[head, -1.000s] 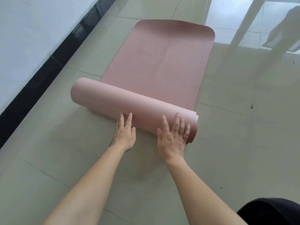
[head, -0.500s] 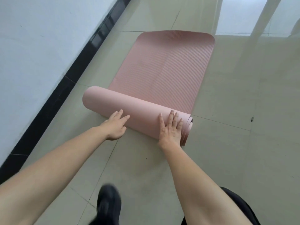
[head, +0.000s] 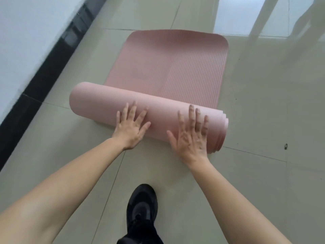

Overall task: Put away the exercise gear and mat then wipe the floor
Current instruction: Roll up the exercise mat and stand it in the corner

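Note:
A pink ribbed exercise mat lies on the tiled floor, its near part wound into a thick roll that runs from left to right. My left hand presses flat on the roll near its middle, fingers spread. My right hand presses flat on the roll close to its right end, fingers straight and spread. The layered spiral of the roll shows at that right end. The far part of the mat still lies flat with its rounded corners visible.
A white wall with a black skirting board runs along the left. My black shoe stands on the pale floor tiles behind the roll. A small dark speck lies on the floor at the right. Bright reflections lie at the far right.
The roll has advanced over the flat mat and grown thicker. Both hands have shifted up onto the roll with fingers spread. My foot has stepped forward.

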`<state>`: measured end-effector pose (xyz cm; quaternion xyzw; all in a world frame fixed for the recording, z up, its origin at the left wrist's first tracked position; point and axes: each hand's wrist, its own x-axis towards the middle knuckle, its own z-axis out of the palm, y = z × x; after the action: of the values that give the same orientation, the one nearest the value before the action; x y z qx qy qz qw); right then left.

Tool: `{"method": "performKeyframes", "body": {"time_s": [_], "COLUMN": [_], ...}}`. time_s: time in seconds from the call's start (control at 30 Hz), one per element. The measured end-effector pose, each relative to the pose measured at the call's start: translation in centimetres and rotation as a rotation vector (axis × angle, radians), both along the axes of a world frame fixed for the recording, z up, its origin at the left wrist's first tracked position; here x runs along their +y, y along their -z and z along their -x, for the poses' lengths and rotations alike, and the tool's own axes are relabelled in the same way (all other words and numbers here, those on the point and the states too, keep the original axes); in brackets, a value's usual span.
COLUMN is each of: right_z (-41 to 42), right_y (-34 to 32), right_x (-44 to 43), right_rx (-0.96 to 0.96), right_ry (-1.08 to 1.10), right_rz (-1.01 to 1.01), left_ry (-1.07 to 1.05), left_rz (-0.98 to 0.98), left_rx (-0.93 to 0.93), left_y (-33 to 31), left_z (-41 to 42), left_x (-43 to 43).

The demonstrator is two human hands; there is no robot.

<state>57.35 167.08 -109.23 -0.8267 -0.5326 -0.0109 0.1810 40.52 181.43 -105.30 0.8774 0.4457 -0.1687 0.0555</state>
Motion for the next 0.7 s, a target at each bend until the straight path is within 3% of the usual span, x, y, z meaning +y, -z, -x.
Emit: {"method": "performKeyframes", "body": {"time_s": [0.1, 0.27, 0.37, 0.47, 0.63, 0.7], "right_z": [0.1, -4.1, -6.2, -6.6, -7.6, -8.0], "right_y": [1.0, -0.1, -1.4, -1.9, -3.3, -4.1], "right_x": [1.5, 7.7, 10.7, 12.7, 16.5, 18.3], "right_rx": [-0.064, -0.103, -0.065, -0.064, -0.055, -0.043], "right_ry": [-0.129, 0.037, 0.164, 0.219, 0.113, 0.11], "right_rz": [0.153, 0.282, 0.247, 0.167, 0.488, 0.529], "left_ry": [0.005, 0.098, 0.157, 0.127, 0.087, 0.088], "left_rz": [0.002, -0.029, -0.21, -0.211, -0.049, -0.024], "left_rx": [-0.134, -0.358, -0.329, -0.275, -0.183, -0.162], "left_y": [1.3, 1.4, 2.0, 2.5, 1.2, 0.7], "left_z": [-3.4, -5.7, -5.0, -5.3, -9.7, -11.5], "left_x": [3.3, 9.4, 11.5, 13.1, 17.8, 20.3]}}
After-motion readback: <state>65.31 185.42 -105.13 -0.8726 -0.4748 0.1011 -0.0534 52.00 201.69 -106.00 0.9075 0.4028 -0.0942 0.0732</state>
